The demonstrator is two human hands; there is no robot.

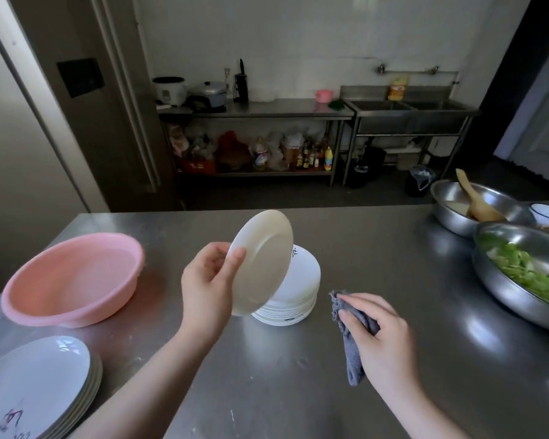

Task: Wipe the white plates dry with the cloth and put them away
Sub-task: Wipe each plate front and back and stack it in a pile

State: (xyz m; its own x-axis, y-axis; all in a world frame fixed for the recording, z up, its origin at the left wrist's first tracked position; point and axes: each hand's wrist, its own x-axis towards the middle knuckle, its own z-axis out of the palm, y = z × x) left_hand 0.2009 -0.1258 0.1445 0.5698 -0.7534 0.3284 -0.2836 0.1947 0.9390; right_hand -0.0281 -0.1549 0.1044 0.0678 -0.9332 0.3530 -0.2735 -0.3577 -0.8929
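Head view: left hand (208, 282) pinches tilted plate (260, 261); right hand (382, 335) grips cloth (354, 346).

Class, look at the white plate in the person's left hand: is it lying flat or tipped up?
Tipped up. The white plate stands on edge, gripped at its rim by the left hand.

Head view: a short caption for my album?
Left hand lifts a white plate off the stack; right hand grips the cloth.

I'm looking into a working kitchen: a stainless steel desk (298, 359) up front, a double steel sink (409, 106) on the far wall, a rice cooker (169, 90) and knife block (241, 82) on a steel bench (267, 109), sauce bottles (311, 156) shelved underneath.
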